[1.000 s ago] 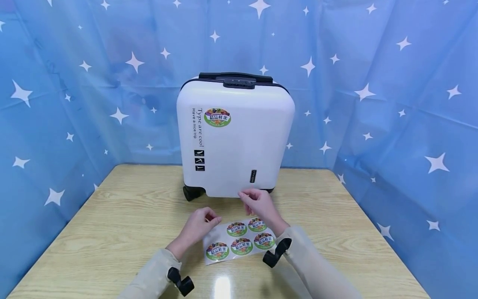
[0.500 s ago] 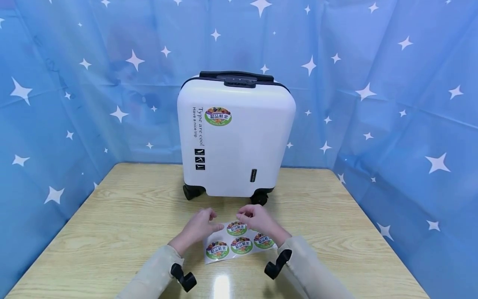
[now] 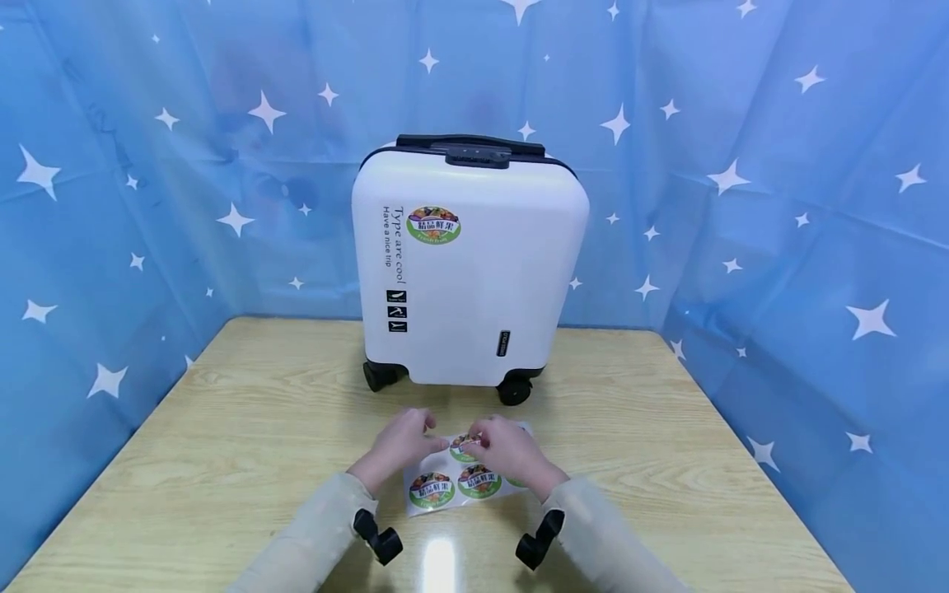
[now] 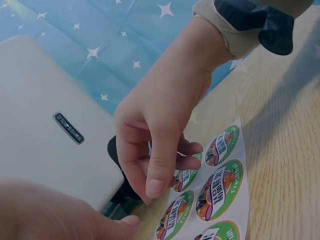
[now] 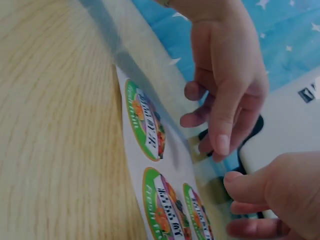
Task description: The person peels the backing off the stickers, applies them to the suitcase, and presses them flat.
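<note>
A white sheet point(image 3: 437, 463) of oval fruit stickers point(image 4: 220, 190) lies on the table, its top left spot bare. My left hand point(image 3: 399, 442) is at the sheet's upper left corner, thumb and fingers loosely bent and apart. My right hand point(image 3: 511, 449) is over the upper right of the sheet and hides some stickers. In the left wrist view the thumb and fingers of my right hand point(image 4: 162, 135) hang close above the stickers with nothing between them. The right wrist view shows my left hand point(image 5: 230, 90) empty, its thumb pointing down.
A white suitcase point(image 3: 467, 280) stands upright behind the sheet, on black wheels point(image 3: 515, 389). One oval fruit sticker point(image 3: 433, 225) is on its upper left front, beside printed text. Blue star-patterned curtains point(image 3: 259, 181) enclose the wooden table point(image 3: 245, 428).
My right hand has come back from near the suitcase's base, down and left over the sheet. The left hand has shifted slightly right. The view has tilted a little.
</note>
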Demonstrator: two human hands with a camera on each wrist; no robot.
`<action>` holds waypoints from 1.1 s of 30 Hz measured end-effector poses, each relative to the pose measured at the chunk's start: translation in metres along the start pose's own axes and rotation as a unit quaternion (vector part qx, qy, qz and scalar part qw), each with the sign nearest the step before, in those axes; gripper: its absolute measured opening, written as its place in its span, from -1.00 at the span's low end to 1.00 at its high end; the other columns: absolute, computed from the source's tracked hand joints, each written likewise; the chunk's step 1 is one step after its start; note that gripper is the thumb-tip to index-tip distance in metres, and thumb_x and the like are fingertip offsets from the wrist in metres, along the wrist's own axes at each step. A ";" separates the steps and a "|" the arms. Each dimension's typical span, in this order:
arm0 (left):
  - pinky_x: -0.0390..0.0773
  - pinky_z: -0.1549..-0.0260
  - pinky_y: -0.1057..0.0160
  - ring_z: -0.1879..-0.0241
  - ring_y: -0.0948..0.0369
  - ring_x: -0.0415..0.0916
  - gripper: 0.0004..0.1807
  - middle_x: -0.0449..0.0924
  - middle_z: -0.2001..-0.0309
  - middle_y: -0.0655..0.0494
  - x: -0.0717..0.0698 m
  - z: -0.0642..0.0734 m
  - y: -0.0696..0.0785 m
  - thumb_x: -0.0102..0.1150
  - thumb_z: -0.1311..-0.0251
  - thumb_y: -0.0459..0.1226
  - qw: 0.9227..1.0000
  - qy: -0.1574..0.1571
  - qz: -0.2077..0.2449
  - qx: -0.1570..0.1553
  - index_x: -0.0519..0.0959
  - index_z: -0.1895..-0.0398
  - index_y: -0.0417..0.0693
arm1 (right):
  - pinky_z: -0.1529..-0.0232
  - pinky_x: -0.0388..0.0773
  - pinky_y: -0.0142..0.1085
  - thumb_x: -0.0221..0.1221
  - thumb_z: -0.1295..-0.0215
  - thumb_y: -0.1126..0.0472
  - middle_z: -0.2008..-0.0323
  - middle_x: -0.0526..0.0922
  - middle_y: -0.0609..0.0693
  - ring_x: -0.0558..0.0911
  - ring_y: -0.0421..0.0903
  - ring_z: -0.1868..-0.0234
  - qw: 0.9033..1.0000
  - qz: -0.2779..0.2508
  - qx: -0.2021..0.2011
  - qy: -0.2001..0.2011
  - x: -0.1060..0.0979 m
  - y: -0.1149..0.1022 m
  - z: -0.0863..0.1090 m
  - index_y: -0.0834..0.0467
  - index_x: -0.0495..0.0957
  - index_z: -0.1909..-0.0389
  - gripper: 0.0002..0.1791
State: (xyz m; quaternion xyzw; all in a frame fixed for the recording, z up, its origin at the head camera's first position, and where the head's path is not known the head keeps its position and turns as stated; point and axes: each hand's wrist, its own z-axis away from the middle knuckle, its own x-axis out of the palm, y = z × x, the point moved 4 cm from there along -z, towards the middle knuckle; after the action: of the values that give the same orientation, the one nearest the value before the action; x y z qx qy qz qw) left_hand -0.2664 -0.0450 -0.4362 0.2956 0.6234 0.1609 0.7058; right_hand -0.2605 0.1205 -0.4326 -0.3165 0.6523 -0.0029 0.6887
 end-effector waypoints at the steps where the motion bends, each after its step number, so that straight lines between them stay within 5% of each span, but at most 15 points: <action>1: 0.52 0.31 0.10 0.28 0.07 0.50 -0.55 0.53 0.18 -0.08 0.001 -0.001 0.000 0.36 0.02 -0.12 1.000 -0.003 -0.001 -0.002 0.54 0.15 -0.24 | 0.44 0.42 -0.32 0.20 -0.22 0.03 0.39 0.54 -0.10 0.46 -0.22 0.42 1.000 -0.001 0.001 0.000 0.001 0.000 0.000 0.15 0.62 0.19 -0.71; 13: 0.48 0.38 0.14 0.37 0.11 0.46 -0.57 0.54 0.30 -0.02 0.008 -0.009 0.005 0.43 0.10 -0.18 0.999 -0.028 -0.031 -0.016 0.54 0.22 -0.25 | 0.50 0.35 -0.34 0.27 -0.14 0.08 0.46 0.45 -0.11 0.40 -0.22 0.49 1.000 0.015 0.014 -0.006 0.008 0.002 0.006 0.16 0.61 0.17 -0.71; 22: 0.40 0.63 0.27 0.62 0.20 0.42 -0.70 0.44 0.52 0.07 0.012 -0.008 0.005 0.42 0.09 -0.24 0.999 -0.047 -0.019 -0.012 0.48 0.46 -0.18 | 0.50 0.35 -0.34 0.35 -0.05 0.10 0.45 0.40 -0.10 0.40 -0.21 0.49 0.999 0.002 0.036 -0.008 0.017 0.004 0.010 0.12 0.60 0.29 -0.76; 33: 0.43 0.58 0.27 0.55 0.19 0.42 -0.80 0.47 0.54 0.11 0.013 -0.013 0.007 0.42 0.13 -0.29 0.998 -0.042 -0.037 -0.008 0.54 0.54 -0.13 | 0.45 0.38 -0.33 0.35 -0.04 0.09 0.42 0.40 -0.12 0.41 -0.21 0.45 0.998 0.003 0.062 -0.004 0.022 0.006 0.010 0.07 0.58 0.28 -0.76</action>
State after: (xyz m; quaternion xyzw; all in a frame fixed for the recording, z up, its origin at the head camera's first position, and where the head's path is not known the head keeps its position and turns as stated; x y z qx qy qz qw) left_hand -0.2762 -0.0285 -0.4425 0.2731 0.6025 0.1270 0.7391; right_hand -0.2510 0.1204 -0.4557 -0.2714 0.6493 -0.0395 0.7093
